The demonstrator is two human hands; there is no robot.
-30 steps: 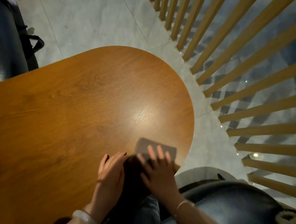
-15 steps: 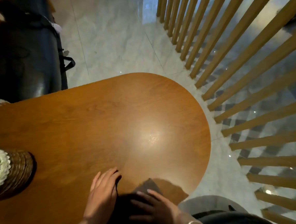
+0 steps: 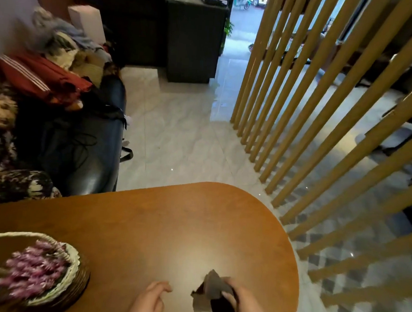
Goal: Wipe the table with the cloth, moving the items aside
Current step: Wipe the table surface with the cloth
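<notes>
A rounded brown wooden table (image 3: 196, 227) fills the lower part of the head view. My right hand (image 3: 242, 303) grips a crumpled dark grey cloth (image 3: 207, 292), lifted at the table's near edge. My left hand (image 3: 148, 300) rests beside it on the wood with fingers loosely curled and nothing in it. A woven basket (image 3: 75, 261) holding purple dried flowers (image 3: 34, 266) stands on the table at the near left.
A dark leather sofa (image 3: 86, 149) piled with clothes and cushions stands behind the table's left side. A screen of slanted wooden slats (image 3: 320, 138) runs along the right. Pale tiled floor (image 3: 182, 135) lies beyond the table's far edge.
The view has tilted up, bringing the sofa and basket into sight. My right hand has bunched the cloth up off the table; my left hand has drawn back and curled.
</notes>
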